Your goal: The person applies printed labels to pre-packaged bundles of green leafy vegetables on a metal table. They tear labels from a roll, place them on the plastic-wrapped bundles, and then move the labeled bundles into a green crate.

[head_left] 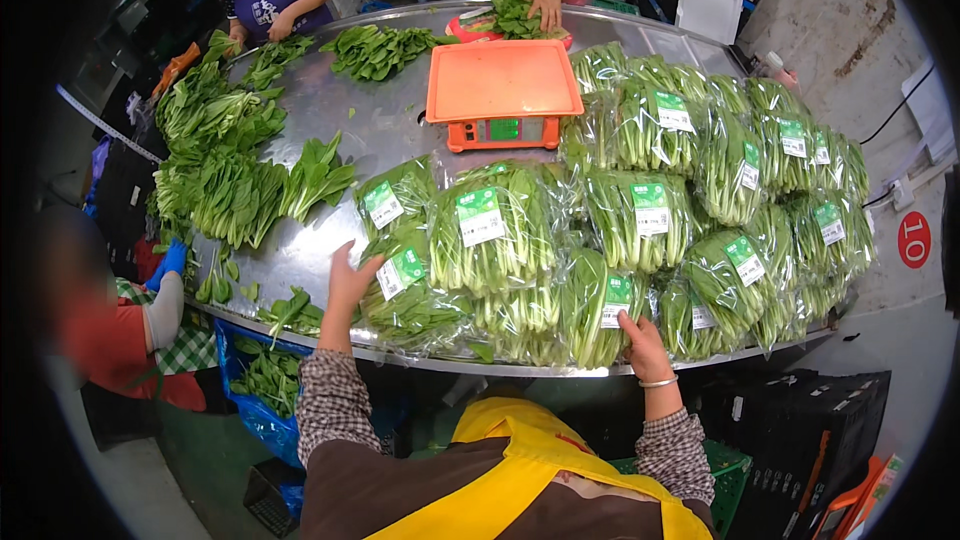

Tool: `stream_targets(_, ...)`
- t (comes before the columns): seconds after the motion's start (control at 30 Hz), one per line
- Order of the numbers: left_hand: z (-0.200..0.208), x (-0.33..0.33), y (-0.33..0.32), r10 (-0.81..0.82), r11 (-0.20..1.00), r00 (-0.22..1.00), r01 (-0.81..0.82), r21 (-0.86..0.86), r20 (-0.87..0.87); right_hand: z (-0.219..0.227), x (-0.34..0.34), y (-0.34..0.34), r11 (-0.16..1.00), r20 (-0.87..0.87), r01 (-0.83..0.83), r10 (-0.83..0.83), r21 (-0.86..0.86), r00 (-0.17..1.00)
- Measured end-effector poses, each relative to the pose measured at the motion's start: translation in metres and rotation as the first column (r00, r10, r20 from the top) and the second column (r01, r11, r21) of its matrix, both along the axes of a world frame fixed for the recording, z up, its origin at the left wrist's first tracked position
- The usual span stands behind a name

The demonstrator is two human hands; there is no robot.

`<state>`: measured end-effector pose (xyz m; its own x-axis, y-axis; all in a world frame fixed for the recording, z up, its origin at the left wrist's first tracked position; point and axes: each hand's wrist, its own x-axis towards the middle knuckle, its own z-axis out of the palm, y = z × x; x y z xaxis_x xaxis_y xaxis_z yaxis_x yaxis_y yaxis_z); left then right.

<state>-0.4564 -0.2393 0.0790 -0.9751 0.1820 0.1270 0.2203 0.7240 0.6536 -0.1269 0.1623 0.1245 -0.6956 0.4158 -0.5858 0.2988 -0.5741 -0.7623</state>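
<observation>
My left hand (350, 286), thumb and fingers spread, is at the left edge of a clear bag of leafy greens (400, 305) with a green-and-white label. Farther right, my right hand (647, 348) grips the lower right side of another bag of greens (592, 325), near the table's front edge; part of its fingers is hidden against the bag. Between my hands lie more packed bags (492, 230), stacked in layers. An orange weighing scale (505, 80) with a lit display stands beyond them, its pan bare.
Loose greens (235, 190) heap along the metal table's (330, 115) left side. Many packed bags (740, 170) fill its right. Two people work across the table, and another person's blue-gloved hand (172, 258) is at left. A blue bag of greens (262, 380) hangs below; black crates (800, 430) stand lower right.
</observation>
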Motion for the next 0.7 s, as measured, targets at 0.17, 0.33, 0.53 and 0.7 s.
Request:
stream_targets(0.17,0.060,-0.021,0.011,-0.247,0.955,0.821,0.297,-0.016,0.514,-0.006,0.008,-0.023,0.971,-0.118,0.085,-0.114,-0.225,0.986)
stream_targets(0.33,0.059,-0.010,-0.020,-0.425,0.849,0.489,0.506,0.149,0.762,-0.010,0.045,-0.034,0.956,-0.184,0.108,-0.161,-0.272,0.970)
stream_targets(0.53,0.064,0.066,-0.019,-0.508,0.832,0.476,0.056,0.551,0.718,0.050,0.060,-0.035,0.952,-0.392,-0.010,-0.117,-0.307,0.912)
stream_targets(0.7,0.069,0.050,-0.052,-0.506,0.617,0.716,-0.088,0.782,0.480,0.113,-0.054,-0.028,0.980,-0.454,-0.067,-0.026,-0.188,0.891)
